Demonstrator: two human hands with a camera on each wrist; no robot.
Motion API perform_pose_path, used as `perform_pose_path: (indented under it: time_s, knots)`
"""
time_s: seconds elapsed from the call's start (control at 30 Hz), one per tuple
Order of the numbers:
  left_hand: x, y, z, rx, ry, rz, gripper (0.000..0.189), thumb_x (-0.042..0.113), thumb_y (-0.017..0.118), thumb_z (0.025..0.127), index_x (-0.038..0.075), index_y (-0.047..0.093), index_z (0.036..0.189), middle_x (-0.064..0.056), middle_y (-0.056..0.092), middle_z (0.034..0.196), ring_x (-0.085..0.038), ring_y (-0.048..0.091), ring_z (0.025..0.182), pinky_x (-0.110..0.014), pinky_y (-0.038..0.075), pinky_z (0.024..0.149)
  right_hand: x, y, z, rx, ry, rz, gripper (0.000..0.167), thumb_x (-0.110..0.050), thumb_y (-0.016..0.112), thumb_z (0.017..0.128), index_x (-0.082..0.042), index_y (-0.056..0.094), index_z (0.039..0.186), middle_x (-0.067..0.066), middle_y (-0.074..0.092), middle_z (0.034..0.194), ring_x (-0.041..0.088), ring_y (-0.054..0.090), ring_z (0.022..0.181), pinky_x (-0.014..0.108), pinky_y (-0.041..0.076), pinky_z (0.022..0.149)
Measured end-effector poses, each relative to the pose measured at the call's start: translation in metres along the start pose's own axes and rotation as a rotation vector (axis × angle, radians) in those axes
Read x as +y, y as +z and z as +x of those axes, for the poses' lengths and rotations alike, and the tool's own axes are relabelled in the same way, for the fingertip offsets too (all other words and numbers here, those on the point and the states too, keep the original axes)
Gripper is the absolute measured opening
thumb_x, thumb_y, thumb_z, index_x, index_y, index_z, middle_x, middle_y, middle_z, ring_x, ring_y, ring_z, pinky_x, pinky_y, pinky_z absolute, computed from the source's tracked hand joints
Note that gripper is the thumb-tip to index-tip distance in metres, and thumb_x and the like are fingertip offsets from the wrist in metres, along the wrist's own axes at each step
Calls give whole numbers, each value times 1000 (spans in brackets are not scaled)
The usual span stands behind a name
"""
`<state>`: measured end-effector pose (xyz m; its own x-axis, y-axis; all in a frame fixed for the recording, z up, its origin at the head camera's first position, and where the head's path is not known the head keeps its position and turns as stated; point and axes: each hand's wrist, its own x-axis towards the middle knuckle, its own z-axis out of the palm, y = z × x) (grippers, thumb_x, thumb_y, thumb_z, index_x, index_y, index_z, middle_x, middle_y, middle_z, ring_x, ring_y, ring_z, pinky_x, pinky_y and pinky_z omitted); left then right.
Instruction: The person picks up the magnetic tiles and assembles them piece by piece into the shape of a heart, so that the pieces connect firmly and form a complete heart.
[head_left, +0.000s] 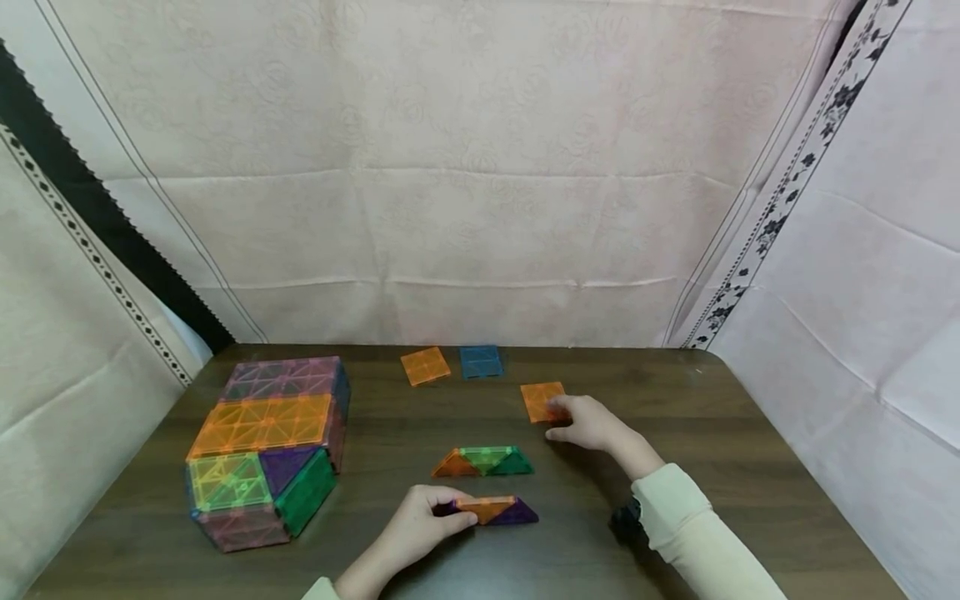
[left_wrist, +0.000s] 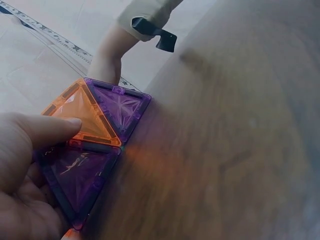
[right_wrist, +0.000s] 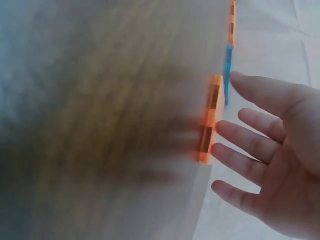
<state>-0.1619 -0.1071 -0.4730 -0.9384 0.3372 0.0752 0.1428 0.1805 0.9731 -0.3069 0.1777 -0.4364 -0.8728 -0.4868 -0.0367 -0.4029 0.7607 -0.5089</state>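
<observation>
My left hand (head_left: 420, 527) pinches a strip of joined magnetic tiles, an orange triangle (head_left: 487, 505) between two purple triangles (head_left: 517, 512). In the left wrist view the thumb lies over the orange triangle. The strip stands on its long edge, close to the tabletop. My right hand (head_left: 592, 423) is at an orange square tile (head_left: 537, 400) lying flat. Spread fingers show in the right wrist view, their tips at the tile's edge; contact is unclear. Between the hands stands a similar strip of orange and green triangles (head_left: 487, 459).
A large box-like build of magnetic tiles (head_left: 262, 421) stands on the left of the dark wooden table (head_left: 382, 433). Another orange square tile (head_left: 425, 366) and a blue square tile (head_left: 481, 362) lie near the back edge. Pale cloth (head_left: 480, 208) hangs behind and at both sides.
</observation>
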Motion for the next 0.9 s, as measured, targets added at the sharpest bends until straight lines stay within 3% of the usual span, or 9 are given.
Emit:
perform_pose_path:
  time_s: [0.23,0.47,0.6,0.9]
  knots:
    - [0,0,-2,-10,15,-15,17,10,75,83,0,76,96,-13,72,95,-4,62,82,-22,50,72,13,-5,16,29,-53,40,69,-22,79,81,0,48,139,19,50,138,37,48,125,53,39,102]
    - [1,2,-2,-21,51,-41,20,8,74,84,-3,74,100,-15,72,96,-4,62,81,-22,51,70,30,-8,36,-79,9,82,94,-27,84,75,-6,31,150,19,37,148,37,42,127,55,35,104]
    - [1,3,-2,-17,44,-36,19,8,74,83,-2,74,100,-14,72,96,-4,62,82,-22,51,71,33,-10,37,-96,30,93,91,-28,84,75,-5,35,148,19,40,146,37,44,125,55,35,104]
    - [2,0,-1,-18,45,-50,20,7,74,83,-3,74,100,-17,71,98,-4,62,82,-22,51,70,35,-8,30,-40,-35,-1,81,-33,83,75,-1,46,140,18,49,138,34,49,122,51,39,102]
